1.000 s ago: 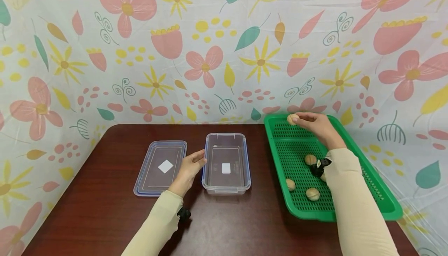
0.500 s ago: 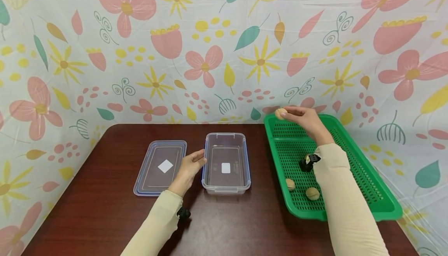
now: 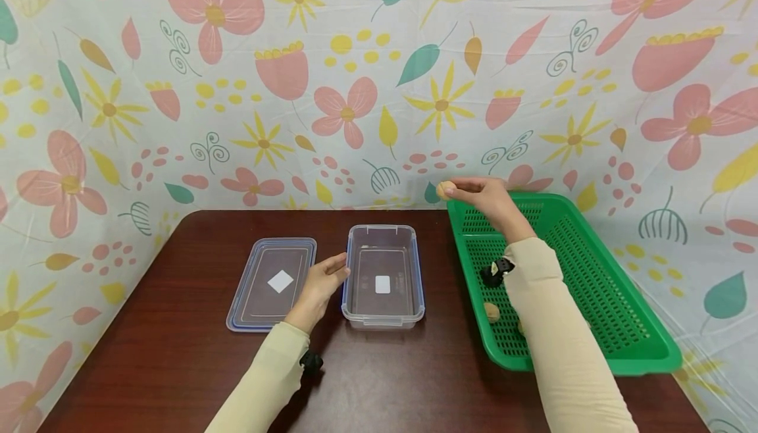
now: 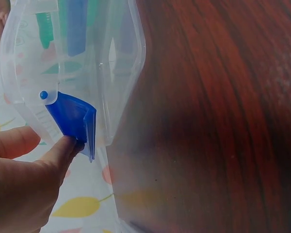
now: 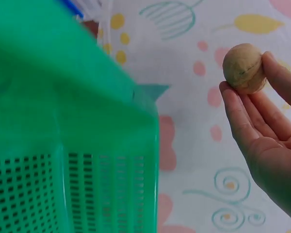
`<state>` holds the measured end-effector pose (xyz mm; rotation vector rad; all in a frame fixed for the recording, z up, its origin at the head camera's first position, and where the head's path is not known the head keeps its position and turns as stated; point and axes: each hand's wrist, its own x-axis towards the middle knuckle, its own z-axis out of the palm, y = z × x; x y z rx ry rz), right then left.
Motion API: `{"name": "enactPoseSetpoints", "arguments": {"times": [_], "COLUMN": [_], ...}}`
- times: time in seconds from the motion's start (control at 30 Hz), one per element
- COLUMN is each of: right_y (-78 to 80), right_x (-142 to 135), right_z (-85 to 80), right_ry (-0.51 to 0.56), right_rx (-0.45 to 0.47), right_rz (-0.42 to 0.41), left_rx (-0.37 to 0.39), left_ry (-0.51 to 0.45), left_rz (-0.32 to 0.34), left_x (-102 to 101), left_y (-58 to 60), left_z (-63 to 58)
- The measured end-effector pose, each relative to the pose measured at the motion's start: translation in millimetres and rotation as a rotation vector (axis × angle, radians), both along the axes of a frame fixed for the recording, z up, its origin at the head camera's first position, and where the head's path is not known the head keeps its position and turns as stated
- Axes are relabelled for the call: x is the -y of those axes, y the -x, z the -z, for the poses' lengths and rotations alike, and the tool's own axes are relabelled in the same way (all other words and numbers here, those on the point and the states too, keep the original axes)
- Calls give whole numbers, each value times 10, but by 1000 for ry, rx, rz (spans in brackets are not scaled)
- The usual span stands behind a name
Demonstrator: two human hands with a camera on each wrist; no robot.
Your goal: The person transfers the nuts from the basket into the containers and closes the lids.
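Note:
My right hand (image 3: 482,197) pinches a round tan walnut (image 3: 445,190) (image 5: 243,68) in its fingertips, raised over the far left corner of the green perforated tray (image 3: 598,288). At least one more walnut (image 3: 491,312) lies in the tray, partly hidden by my right sleeve. My left hand (image 3: 322,283) rests against the left side of the clear plastic container (image 3: 383,274); in the left wrist view its fingertips (image 4: 63,148) touch the container's blue clip (image 4: 75,119). The container looks empty.
The container's clear lid (image 3: 272,283) lies flat on the dark wooden table (image 3: 177,354), left of my left hand. A floral cloth (image 3: 355,91) hangs behind and around the table. The green tray (image 5: 63,145) overhangs the table's right side.
My right hand has carried the walnut leftward and a little upward, from above the tray's far edge to just past its left corner. The left hand has stayed still.

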<state>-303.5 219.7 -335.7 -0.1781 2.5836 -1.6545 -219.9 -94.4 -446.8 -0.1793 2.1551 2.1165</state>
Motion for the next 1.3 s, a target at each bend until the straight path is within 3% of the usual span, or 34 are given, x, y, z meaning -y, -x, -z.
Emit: {"name": "enactPoseSetpoints", "arguments": {"times": [0.27,0.73,1.3], "right_y": [26,-17,-7], "right_x": [301,747,1166], "right_z": [13,62,262], "right_ry": [20,62,82], "right_rx": [2,10,9], "right_rz": [-14,-110,-132], "left_rx": [1,11,4], "left_ry": [15,18,10], "left_rz": [-3,-4,-4], "left_x": [3,2,7], "left_y": [6,9,2], "left_z": [1,-2,5]}}
